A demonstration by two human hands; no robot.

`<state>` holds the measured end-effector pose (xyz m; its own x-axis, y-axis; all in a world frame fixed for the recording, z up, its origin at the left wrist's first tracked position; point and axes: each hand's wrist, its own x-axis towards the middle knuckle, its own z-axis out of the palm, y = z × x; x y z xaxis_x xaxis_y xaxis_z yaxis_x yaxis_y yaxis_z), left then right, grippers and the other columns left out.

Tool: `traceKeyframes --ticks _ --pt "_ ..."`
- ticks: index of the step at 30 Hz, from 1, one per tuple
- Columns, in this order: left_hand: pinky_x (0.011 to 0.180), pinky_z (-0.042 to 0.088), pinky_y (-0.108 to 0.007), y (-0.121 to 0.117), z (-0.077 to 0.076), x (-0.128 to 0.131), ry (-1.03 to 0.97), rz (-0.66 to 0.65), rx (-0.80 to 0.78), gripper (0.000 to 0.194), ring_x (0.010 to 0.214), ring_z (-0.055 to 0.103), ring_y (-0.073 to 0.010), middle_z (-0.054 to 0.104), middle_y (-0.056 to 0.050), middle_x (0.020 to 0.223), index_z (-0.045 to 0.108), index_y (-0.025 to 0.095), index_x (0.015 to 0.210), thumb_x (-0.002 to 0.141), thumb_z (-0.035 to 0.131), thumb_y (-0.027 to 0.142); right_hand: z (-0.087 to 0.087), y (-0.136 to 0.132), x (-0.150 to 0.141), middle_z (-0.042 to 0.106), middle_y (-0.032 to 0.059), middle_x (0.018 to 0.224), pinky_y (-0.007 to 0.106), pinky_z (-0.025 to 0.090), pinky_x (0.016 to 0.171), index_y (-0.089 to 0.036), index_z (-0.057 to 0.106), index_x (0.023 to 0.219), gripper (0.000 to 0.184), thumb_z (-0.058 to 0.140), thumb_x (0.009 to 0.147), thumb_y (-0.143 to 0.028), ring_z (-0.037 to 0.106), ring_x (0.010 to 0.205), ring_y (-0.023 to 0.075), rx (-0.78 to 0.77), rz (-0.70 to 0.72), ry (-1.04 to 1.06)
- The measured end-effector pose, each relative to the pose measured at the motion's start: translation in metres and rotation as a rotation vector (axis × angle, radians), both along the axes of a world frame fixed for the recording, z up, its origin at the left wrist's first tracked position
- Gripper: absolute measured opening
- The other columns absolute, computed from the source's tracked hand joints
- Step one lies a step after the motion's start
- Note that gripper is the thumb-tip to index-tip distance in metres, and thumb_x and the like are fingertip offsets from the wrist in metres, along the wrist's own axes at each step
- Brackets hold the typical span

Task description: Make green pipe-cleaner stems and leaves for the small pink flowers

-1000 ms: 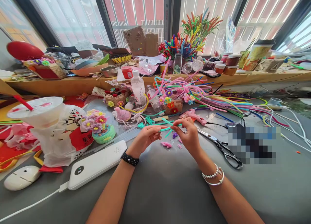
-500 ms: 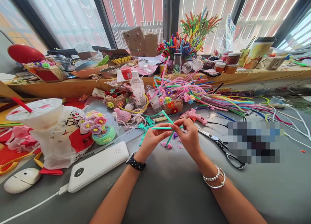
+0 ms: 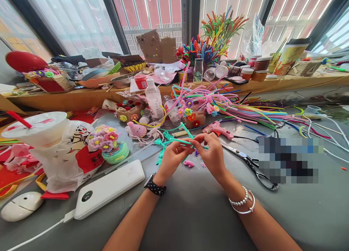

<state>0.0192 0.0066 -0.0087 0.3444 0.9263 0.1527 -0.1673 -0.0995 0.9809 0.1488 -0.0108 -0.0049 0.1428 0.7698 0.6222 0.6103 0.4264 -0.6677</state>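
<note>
Above the grey table, my left hand [image 3: 172,159] and my right hand [image 3: 212,153] meet fingertip to fingertip. Both are closed in a pinch on mint-green pipe cleaners [image 3: 187,131] that cross each other. One strand points up and away; another runs sideways across the left fingers, its tip showing beyond the right thumb. The exact crossing point is partly hidden by my fingers. Just left of my left hand lie knotted teal pipe-cleaner pieces [image 3: 161,153]. Pink fuzzy scraps [image 3: 188,164] rest below the hands. Black-handled scissors [image 3: 252,164] lie to the right of my right hand.
A pink glue gun [image 3: 218,129] lies behind my right hand, before a heap of pipe cleaners [image 3: 240,109]. On the left are a white power bank [image 3: 110,189], a bagged drink cup [image 3: 54,149] and a flower ornament [image 3: 116,153]. Bottles [image 3: 154,98] stand behind.
My left fingers have curled further round the crossing pipe cleaners, and the lower strand is now mostly hidden behind them. The right hand keeps its pinch. The view has shifted slightly.
</note>
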Motion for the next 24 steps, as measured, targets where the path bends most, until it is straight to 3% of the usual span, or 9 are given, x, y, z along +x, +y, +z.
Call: traceKeyframes --ticks 6,11,24 --pt "0.071 0.047 -0.029 -0.0003 0.0035 -0.0018 -0.013 0.014 -0.028 0.022 0.072 0.059 -0.0151 0.063 -0.002 0.074 0.059 0.016 0.083 0.063 0.065 0.024 -0.0007 0.0031 0.0042 0.059 0.0003 0.068 0.025 0.040 0.055 -0.021 0.056 0.082 0.012 0.049 0.077 -0.030 0.052 0.057 0.0138 -0.077 0.233 0.121" --pt "0.068 0.047 -0.027 0.0021 0.0064 -0.0064 -0.009 0.058 -0.030 0.020 0.070 0.059 -0.0142 0.062 -0.001 0.073 0.059 0.016 0.079 0.062 0.065 0.023 0.0030 0.0043 0.0097 0.060 0.0014 0.072 0.024 0.038 0.056 -0.021 0.059 0.082 0.012 0.049 0.077 -0.026 0.051 0.060 0.0139 -0.090 0.301 0.025" --pt "0.066 0.047 -0.026 0.0017 0.0049 -0.0069 -0.003 0.031 -0.021 0.022 0.072 0.058 -0.0144 0.064 -0.003 0.078 0.060 0.015 0.085 0.064 0.064 0.022 0.0061 0.0006 0.0075 0.057 0.0007 0.062 0.021 0.034 0.048 -0.016 0.060 0.073 0.016 0.050 0.077 -0.027 0.047 0.052 0.0110 -0.158 0.280 0.094"
